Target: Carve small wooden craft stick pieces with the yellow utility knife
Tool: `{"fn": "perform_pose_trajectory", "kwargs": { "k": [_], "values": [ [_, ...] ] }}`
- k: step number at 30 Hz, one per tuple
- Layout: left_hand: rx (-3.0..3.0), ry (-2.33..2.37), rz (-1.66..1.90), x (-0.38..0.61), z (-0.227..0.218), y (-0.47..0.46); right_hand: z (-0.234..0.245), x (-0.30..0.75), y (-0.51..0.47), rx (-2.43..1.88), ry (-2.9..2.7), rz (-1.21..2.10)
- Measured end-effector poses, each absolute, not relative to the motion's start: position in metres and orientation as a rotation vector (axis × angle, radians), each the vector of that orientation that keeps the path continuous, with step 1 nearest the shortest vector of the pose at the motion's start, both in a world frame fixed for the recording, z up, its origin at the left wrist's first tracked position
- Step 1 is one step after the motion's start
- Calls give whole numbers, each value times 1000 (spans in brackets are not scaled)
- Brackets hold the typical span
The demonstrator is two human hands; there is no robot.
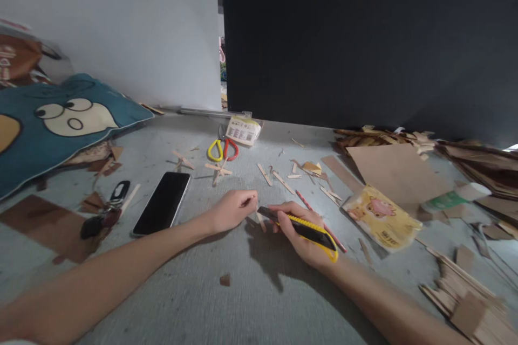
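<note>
Closed fingers bring my right hand (297, 232) around a yellow and black utility knife (309, 230), whose front end points left toward my other hand. My left hand (234, 211) is curled shut just left of the knife tip; whatever its fingers pinch is too small or hidden to name. Below and between the two hands a thin wooden stick (261, 222) shows against the table (182, 296). Beyond my left hand lies a small crossed piece made of wooden sticks (219, 169). A red pencil (335, 238) lies partly behind my right hand.
Left of my hands are a phone (162, 204) and keys (106, 215). Scissors (222, 150) lie by a small packet (243, 130) at the back. To the right are a yellow packet (382, 218), a green and white tube (455, 197) and cardboard (399, 170). Wood scraps are scattered about.
</note>
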State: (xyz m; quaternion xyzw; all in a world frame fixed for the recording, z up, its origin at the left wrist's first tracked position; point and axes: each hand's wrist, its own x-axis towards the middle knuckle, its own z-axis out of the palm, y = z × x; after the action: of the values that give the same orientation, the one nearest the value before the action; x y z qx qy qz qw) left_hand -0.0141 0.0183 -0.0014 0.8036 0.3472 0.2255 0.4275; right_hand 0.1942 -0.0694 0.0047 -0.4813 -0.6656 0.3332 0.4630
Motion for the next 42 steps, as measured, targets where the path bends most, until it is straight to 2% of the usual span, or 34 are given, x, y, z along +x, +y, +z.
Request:
{"fn": "perform_pose_trajectory", "kwargs": {
  "k": [13,22,35,42],
  "values": [
    [1956,848,595,-15,4,18,-6,194,-68,-986,-1852,438],
    [1879,827,693,-13,11,13,-5,192,-66,-985,-1921,352],
    [1771,702,612,-13,8,7,-10,192,-66,-1100,-1846,416],
    [1710,933,699,-10,3,9,-1,189,-66,-946,-1893,295]
  ]
}}
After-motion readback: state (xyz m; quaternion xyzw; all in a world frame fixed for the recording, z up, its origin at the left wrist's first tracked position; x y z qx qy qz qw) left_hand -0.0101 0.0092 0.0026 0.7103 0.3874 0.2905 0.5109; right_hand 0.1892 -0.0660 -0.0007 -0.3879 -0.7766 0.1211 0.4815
